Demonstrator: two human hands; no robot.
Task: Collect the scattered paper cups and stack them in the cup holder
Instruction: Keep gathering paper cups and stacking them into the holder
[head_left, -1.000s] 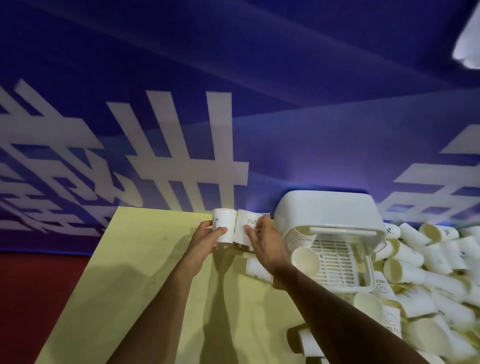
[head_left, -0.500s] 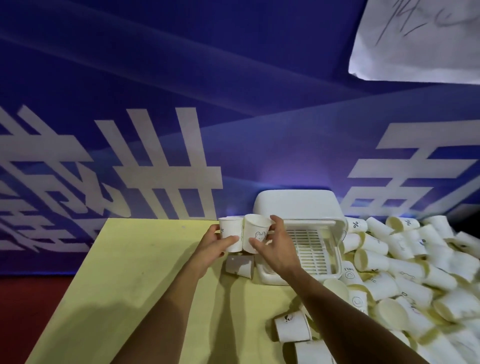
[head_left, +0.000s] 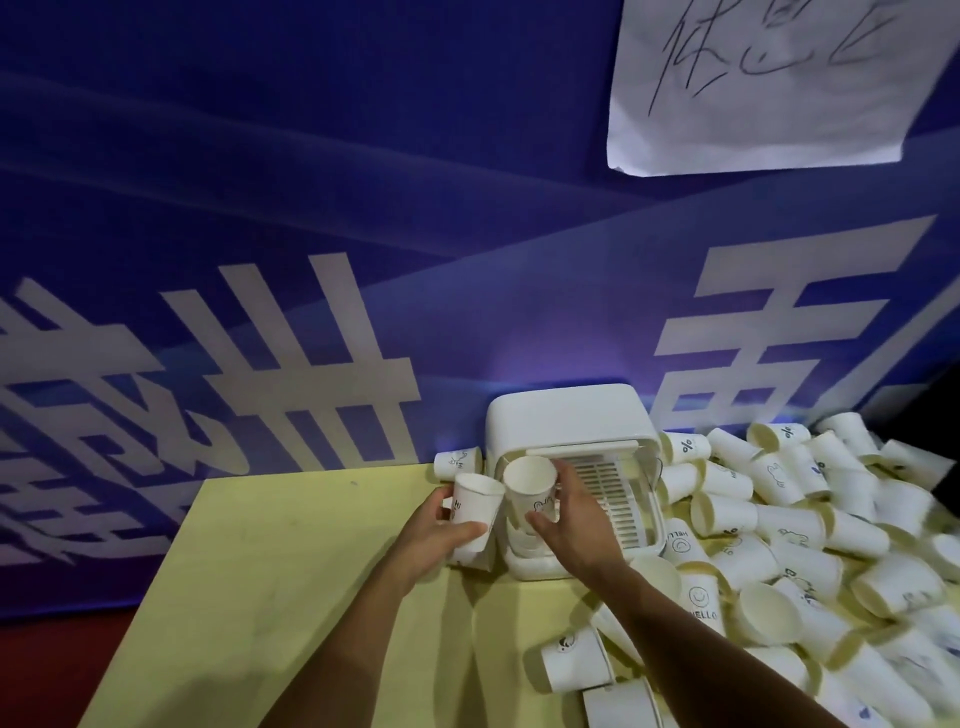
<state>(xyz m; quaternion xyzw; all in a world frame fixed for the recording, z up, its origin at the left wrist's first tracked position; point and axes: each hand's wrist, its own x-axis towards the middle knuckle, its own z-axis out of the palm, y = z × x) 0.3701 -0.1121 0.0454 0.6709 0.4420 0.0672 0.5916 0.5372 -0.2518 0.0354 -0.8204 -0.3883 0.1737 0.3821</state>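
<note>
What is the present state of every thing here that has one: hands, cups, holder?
Left hand: holds a white paper cup printed "Hi", roughly upright.
Right hand: holds a second white paper cup, tilted, above the holder's left part.
White plastic cup holder: front open, slatted tray visible.
Heap of white paper cups right of holder: loose, mostly lying sideways.
Single white paper cup near blue wall: on its side.

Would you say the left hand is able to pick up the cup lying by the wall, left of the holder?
Probably not yet: the left hand grips the Hi cup, though the lying cup sits unobstructed just beyond it.
</note>
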